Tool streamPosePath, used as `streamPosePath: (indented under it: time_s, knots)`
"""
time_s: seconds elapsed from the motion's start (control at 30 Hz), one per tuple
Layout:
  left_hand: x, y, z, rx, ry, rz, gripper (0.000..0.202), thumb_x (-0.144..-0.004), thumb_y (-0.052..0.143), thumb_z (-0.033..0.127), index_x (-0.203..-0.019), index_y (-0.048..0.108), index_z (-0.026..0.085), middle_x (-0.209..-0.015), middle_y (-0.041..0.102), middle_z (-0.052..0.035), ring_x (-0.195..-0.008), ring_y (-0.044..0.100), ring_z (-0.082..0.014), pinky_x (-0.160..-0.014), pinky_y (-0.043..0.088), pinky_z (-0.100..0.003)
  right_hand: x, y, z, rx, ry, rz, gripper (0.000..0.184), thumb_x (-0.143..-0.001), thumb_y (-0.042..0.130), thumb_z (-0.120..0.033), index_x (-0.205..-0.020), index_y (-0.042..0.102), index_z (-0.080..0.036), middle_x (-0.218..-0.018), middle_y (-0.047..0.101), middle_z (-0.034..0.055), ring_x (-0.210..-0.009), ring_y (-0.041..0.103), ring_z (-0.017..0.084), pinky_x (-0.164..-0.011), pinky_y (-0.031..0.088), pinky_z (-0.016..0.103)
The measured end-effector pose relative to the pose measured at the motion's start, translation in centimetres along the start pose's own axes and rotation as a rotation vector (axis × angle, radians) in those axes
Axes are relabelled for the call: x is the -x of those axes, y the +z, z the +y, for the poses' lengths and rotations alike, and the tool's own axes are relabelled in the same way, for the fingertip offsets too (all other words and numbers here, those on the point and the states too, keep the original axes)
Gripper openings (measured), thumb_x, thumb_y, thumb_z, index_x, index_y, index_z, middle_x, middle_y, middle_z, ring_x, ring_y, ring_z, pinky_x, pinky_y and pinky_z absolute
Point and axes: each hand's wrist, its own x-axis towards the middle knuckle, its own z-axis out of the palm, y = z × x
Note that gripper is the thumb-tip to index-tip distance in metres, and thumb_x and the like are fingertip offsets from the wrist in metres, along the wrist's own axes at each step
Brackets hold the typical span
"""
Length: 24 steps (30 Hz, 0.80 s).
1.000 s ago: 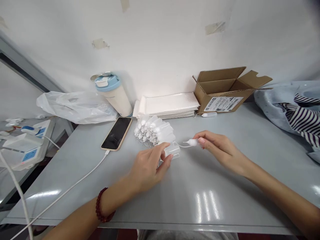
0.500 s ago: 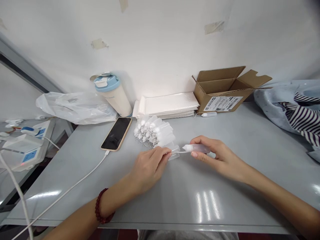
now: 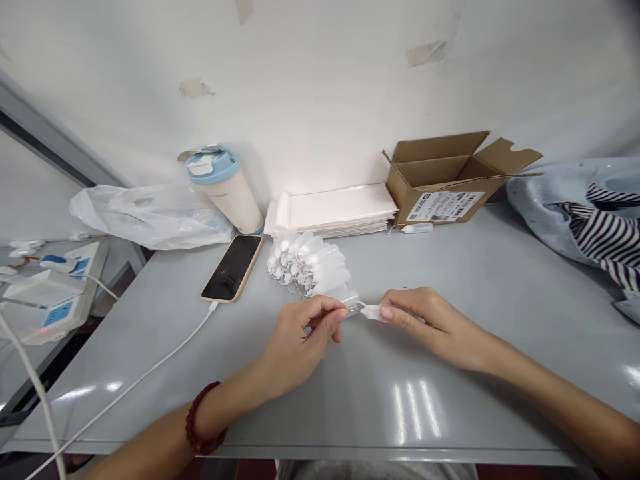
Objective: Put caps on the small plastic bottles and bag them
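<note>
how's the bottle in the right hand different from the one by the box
The bottle in the right hand is pinched in the fingers, tip toward the left hand, and mostly hidden; the other bottle by the cardboard box lies on the grey table, fully visible, untouched. Both are small, white and slender.

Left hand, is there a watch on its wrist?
No, the left hand has a dark red bead bracelet at its wrist, not a watch.

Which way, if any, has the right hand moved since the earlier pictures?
Yes: the right hand has moved down in the view, farther from the cardboard box and closer to the left hand.
</note>
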Motion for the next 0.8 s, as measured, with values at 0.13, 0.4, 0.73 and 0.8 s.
streamPosePath:
  time_s: [0.13, 0.4, 0.73, 0.8]
  knots:
    - [0.0, 0.0, 0.2, 0.095, -0.069, -0.033, 0.021, -0.090, 0.048, 0.032, -0.082, 0.060, 0.017, -0.060, 0.054, 0.0045, -0.042, 0.044, -0.0046, -0.042, 0.036, -0.017, -0.1, 0.1, 0.0, -0.008, -0.026, -0.022, 0.039, -0.095, 0.036, -0.041, -0.067, 0.048, -0.018, -0.060, 0.042, -0.0041, -0.055, 0.038, 0.009, -0.053, 0.031, 0.022]
    - [0.0, 0.1, 0.2, 0.137, -0.066, -0.058, 0.022, -0.090, 0.047, 0.033, -0.080, 0.059, 0.016, -0.060, 0.054, 0.0043, -0.042, 0.045, -0.0047, -0.042, 0.036, -0.017, -0.1, 0.2, 0.0, -0.031, -0.026, -0.059, 0.041, -0.095, 0.034, -0.043, -0.069, 0.052, -0.017, -0.060, 0.041, -0.0036, -0.055, 0.038, 0.010, -0.054, 0.031, 0.023]
    - [0.2, 0.8, -0.9, -0.266, 0.361, 0.115, 0.013, -0.090, 0.046, 0.014, -0.083, 0.057, 0.017, -0.059, 0.058, 0.0043, -0.046, 0.049, -0.0064, -0.045, 0.038, -0.016, 0.0, 0.3, -0.1, -0.149, 0.050, -0.095, 0.043, -0.093, 0.039, -0.048, -0.070, 0.057, -0.017, -0.056, 0.038, -0.0051, -0.052, 0.035, 0.009, -0.053, 0.029, 0.023]
    - [0.2, 0.9, -1.3, -0.340, 0.499, 0.168, 0.011, -0.089, 0.048, 0.011, -0.086, 0.056, 0.017, -0.060, 0.058, 0.0041, -0.049, 0.051, -0.0065, -0.047, 0.039, -0.016, 0.0, 0.4, -0.2, -0.218, 0.081, -0.115, 0.046, -0.093, 0.037, -0.051, -0.067, 0.055, -0.017, -0.057, 0.037, -0.0047, -0.054, 0.034, 0.009, -0.054, 0.029, 0.023]
